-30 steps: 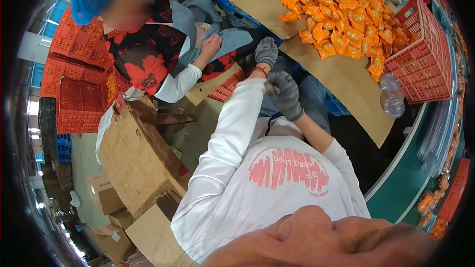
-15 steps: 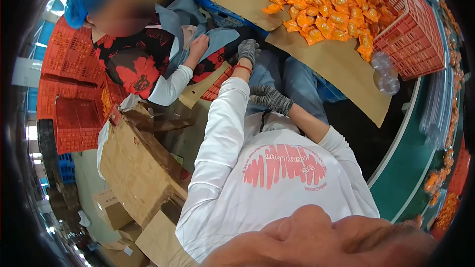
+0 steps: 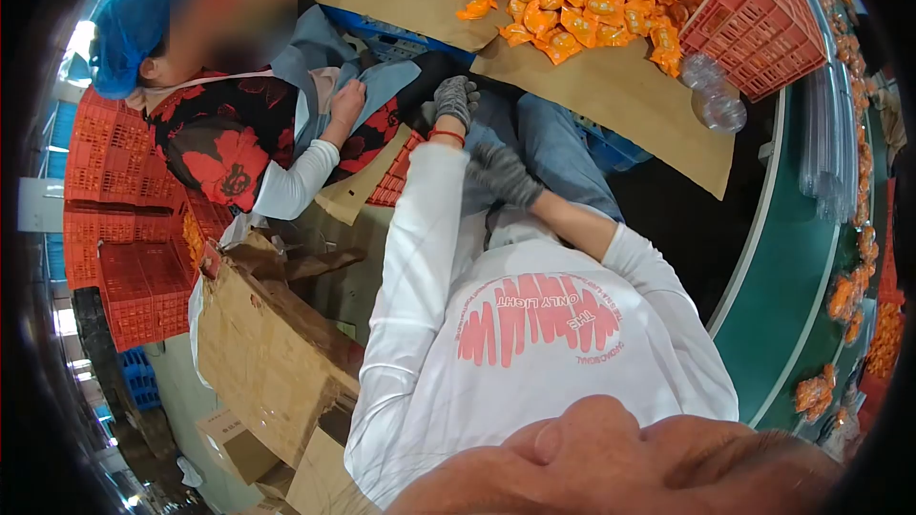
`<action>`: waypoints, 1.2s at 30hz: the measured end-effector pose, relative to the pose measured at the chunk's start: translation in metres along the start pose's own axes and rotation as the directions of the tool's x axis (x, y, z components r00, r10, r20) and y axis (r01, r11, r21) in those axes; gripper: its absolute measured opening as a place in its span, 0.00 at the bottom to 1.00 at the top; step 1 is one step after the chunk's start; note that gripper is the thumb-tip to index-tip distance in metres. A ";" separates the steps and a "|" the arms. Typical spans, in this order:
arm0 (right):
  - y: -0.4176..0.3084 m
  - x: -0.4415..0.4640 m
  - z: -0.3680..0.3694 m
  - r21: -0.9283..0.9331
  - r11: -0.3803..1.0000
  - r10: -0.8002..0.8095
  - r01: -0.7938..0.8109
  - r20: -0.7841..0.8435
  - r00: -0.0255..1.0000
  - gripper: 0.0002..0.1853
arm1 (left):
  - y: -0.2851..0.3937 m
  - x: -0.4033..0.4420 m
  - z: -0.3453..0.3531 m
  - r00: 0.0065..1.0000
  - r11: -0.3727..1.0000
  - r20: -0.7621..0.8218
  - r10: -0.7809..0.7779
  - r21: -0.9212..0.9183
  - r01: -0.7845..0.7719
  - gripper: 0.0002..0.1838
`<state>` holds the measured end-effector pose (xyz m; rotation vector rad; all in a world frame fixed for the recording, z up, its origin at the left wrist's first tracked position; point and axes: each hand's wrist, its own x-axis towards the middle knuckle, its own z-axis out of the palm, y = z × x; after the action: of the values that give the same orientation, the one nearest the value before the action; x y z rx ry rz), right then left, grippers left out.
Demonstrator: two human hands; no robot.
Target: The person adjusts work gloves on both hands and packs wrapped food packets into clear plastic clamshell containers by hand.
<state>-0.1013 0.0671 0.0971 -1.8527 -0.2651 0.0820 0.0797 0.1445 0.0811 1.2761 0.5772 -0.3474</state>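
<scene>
My left hand (image 3: 453, 101), in a grey striped knit glove with a red band at the wrist, is curled into a fist above my left thigh. Nothing shows between its fingers, though the palm side is turned away. My right hand (image 3: 506, 175), in a matching glove, hovers over my lap beside my left forearm. Its fingers look loosely stretched toward that white sleeve (image 3: 420, 200) and are slightly blurred. Ahead of my knees lies a cardboard sheet (image 3: 592, 95) bearing a heap of orange-wrapped packets (image 3: 582, 0).
A co-worker in a blue cap (image 3: 129, 38) sits at my left. Red crates (image 3: 124, 219) and a worn cardboard box (image 3: 267, 334) stand on that side. At right are a red crate (image 3: 754, 19), clear plastic containers (image 3: 714, 100) and a green conveyor (image 3: 763, 305) with orange packets.
The whole view has shifted, moving the heap and crates left and up. My right hand has moved a little along my left forearm, its fingers now less bunched. My left hand stays curled.
</scene>
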 end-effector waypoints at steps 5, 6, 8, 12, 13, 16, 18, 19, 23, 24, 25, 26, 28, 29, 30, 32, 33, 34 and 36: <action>-0.006 -0.008 -0.020 -0.135 0.988 -0.066 0.080 0.101 0.993 0.12 | 0.004 -0.010 0.001 0.998 0.999 0.060 0.029 0.016 -0.030 0.09; -0.010 -0.015 -0.020 -0.051 0.992 -0.101 0.112 0.184 0.978 0.12 | 0.005 -0.011 -0.006 0.997 0.999 0.072 0.038 0.008 -0.039 0.09; -0.009 -0.013 -0.026 0.003 0.995 -0.103 0.104 0.141 0.985 0.13 | 0.013 -0.010 -0.013 0.992 0.997 0.102 0.069 -0.023 -0.067 0.09; -0.011 -0.002 -0.069 0.139 0.990 -0.012 0.021 -0.067 0.998 0.12 | 0.037 -0.020 -0.030 0.992 0.995 0.072 0.101 0.002 -0.102 0.11; -0.012 -0.002 -0.086 0.057 0.997 -0.047 0.056 -0.156 0.987 0.12 | 0.039 -0.016 -0.036 0.993 0.995 0.067 0.100 0.004 -0.101 0.11; 0.024 -0.007 -0.117 0.583 0.806 0.163 0.101 -0.384 0.909 0.12 | 0.042 -0.012 -0.039 0.992 0.995 0.071 0.103 0.003 -0.103 0.11; 0.028 -0.024 -0.151 0.010 0.999 0.032 -0.032 -0.588 0.808 0.12 | 0.039 -0.017 -0.035 0.993 0.996 0.080 0.088 -0.012 -0.088 0.11; 0.041 -0.034 -0.164 -0.114 0.989 0.007 -0.099 -0.625 0.780 0.11 | 0.039 -0.015 -0.033 0.994 0.999 0.097 0.049 -0.002 -0.049 0.11; 0.075 -0.068 -0.198 -0.449 0.821 -0.060 -0.353 -0.682 0.728 0.09 | 0.037 -0.021 -0.016 0.981 0.997 0.189 0.034 0.057 -0.045 0.11; 0.079 -0.076 -0.200 -0.495 0.769 -0.051 -0.404 -0.678 0.733 0.09 | 0.039 -0.024 -0.010 0.978 0.998 0.204 0.034 0.052 -0.045 0.11; 0.084 -0.081 -0.201 -0.490 0.782 -0.070 -0.386 -0.684 0.727 0.10 | 0.041 -0.026 -0.005 0.976 0.998 0.216 0.032 0.048 -0.044 0.11; 0.088 -0.083 -0.203 -0.488 0.793 -0.092 -0.366 -0.689 0.719 0.11 | 0.044 -0.029 0.000 0.973 0.998 0.229 0.033 0.042 -0.043 0.11; 0.080 -0.085 -0.205 -0.523 0.778 -0.134 -0.349 -0.681 0.720 0.11 | 0.050 -0.037 0.011 0.964 0.994 0.253 0.081 0.050 -0.096 0.11; 0.076 -0.084 -0.206 -0.558 0.752 -0.154 -0.352 -0.667 0.729 0.11 | 0.054 -0.041 0.015 0.960 0.989 0.257 0.110 0.063 -0.131 0.11; 0.067 -0.081 -0.205 -0.592 0.725 -0.173 -0.353 -0.652 0.738 0.11 | 0.060 -0.046 0.019 0.955 0.983 0.261 0.142 0.075 -0.167 0.11; 0.058 -0.075 -0.204 -0.654 0.661 -0.207 -0.367 -0.629 0.749 0.11 | 0.070 -0.056 0.023 0.946 0.977 0.283 0.161 0.089 -0.193 0.12; 0.055 -0.072 -0.205 -0.693 0.626 -0.235 -0.357 -0.605 0.761 0.11 | 0.073 -0.057 0.025 0.943 0.978 0.290 0.161 0.081 -0.192 0.11; 0.053 -0.070 -0.205 -0.729 0.590 -0.261 -0.347 -0.578 0.773 0.11 | 0.075 -0.058 0.025 0.941 0.979 0.297 0.160 0.073 -0.189 0.11; 0.055 -0.065 -0.208 -0.735 0.573 -0.234 -0.364 -0.572 0.786 0.11 | 0.076 -0.059 0.023 0.944 0.974 0.288 0.159 0.112 -0.199 0.12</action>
<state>-0.1173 -0.1567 0.1013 -2.7070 0.3241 -0.7404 0.0783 0.1383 0.1802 1.3739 0.1976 -0.4117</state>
